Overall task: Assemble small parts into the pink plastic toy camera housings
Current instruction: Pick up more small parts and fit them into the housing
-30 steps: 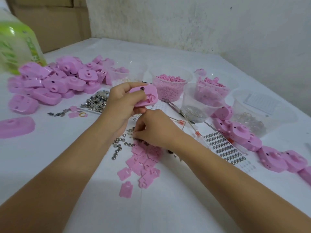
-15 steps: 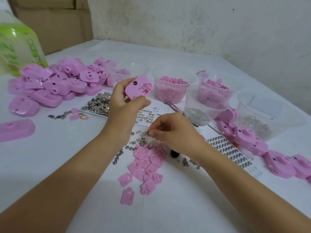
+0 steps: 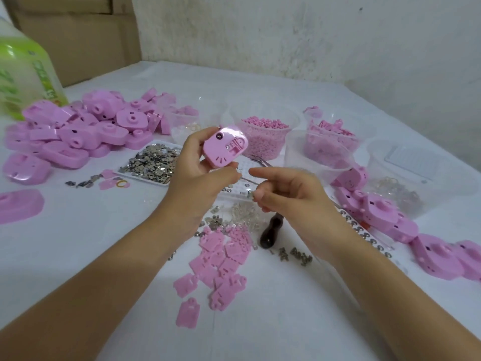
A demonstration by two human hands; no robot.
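Note:
My left hand (image 3: 197, 175) grips a pink camera housing (image 3: 224, 146), held up above the table with its open back compartment facing me. Just right of it, my right hand (image 3: 286, 194) pinches a tiny metal part (image 3: 250, 195) between thumb and fingertips, a short way below the housing. Under both hands lie flat pink cover plates (image 3: 221, 259) and loose small metal parts (image 3: 229, 217). A big heap of pink housings (image 3: 78, 131) sits at the left.
Clear tubs of pink pellets (image 3: 265, 136) and pink pieces (image 3: 328, 142) stand behind. A tray of metal clips (image 3: 153, 162), a dark-handled tool (image 3: 270, 233), tweezers (image 3: 257, 160), a strip of washers (image 3: 364, 233), more housings (image 3: 382, 212) at right, a green bottle (image 3: 23, 74) far left.
My right hand lifted off the pile of parts on the table, pinching a small metal piece, and came up toward the housing. My left hand turned the housing's back toward me.

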